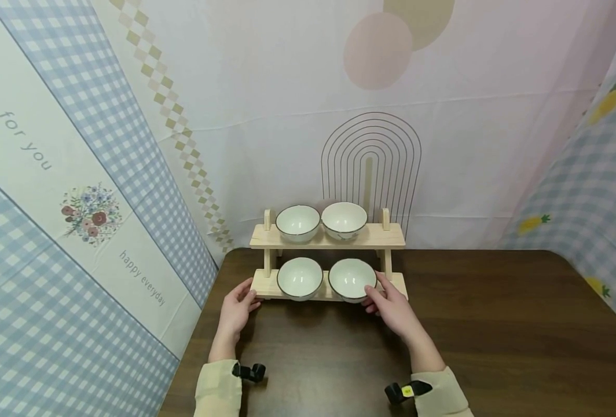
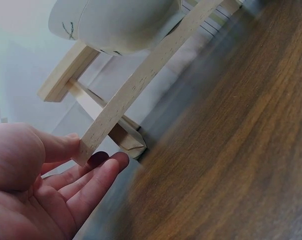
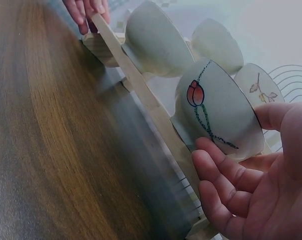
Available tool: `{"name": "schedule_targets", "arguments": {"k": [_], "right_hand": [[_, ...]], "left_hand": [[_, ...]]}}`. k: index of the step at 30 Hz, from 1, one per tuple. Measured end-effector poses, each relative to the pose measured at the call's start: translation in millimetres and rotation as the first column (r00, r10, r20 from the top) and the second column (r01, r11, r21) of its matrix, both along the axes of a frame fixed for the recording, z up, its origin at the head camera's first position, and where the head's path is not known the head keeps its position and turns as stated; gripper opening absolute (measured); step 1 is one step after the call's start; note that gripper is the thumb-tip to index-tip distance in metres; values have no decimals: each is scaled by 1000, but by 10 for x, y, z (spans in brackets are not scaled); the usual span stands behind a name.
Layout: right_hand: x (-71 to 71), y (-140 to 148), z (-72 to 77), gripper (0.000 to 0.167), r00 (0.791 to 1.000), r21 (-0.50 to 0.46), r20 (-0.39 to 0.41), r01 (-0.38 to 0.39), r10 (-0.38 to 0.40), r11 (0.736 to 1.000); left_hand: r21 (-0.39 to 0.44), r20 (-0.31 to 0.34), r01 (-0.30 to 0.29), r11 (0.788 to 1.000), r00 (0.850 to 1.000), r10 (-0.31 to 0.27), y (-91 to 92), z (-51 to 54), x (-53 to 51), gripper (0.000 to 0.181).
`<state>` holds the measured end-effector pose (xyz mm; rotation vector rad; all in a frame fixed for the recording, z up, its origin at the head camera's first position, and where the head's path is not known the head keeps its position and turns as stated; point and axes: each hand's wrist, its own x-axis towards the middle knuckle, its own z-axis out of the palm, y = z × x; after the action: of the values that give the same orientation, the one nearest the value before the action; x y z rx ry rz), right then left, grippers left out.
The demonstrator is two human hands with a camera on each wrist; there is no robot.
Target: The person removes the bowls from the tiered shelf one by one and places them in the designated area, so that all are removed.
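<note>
Bowls [image 1: 352,277] sit on rack [image 1: 260,237] on brn tbl [image 1: 329,347], wht cloth [image 1: 266,145] behind.

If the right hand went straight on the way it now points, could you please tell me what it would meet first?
The tulip-painted bowl, which the right hand is touching. Beyond it, depth is unclear: perhaps the neighbouring bowl on the lower shelf, perhaps the upper shelf.

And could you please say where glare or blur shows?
Head view: bright glints inside the bowls, soft sheen on the table; left wrist view: hazy blur along the table's far edge; right wrist view: the cloth washed out at top right, the tulip drawing fairly crisp.
</note>
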<state>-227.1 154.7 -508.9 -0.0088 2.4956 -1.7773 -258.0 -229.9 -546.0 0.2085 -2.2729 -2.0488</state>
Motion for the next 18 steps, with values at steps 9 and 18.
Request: {"name": "schedule_targets", "arguments": {"k": [9, 18], "right_hand": [[7, -13, 11, 67, 1000, -15, -8, 8, -8, 1000], [4, -21, -11, 67, 1000, -36, -3, 15, -15, 999]], "left_hand": [[3, 2, -7, 1000, 1000, 7, -3, -7, -2, 44], [10, 1, -3, 1000, 1000, 3, -3, 4, 18, 45]]}}
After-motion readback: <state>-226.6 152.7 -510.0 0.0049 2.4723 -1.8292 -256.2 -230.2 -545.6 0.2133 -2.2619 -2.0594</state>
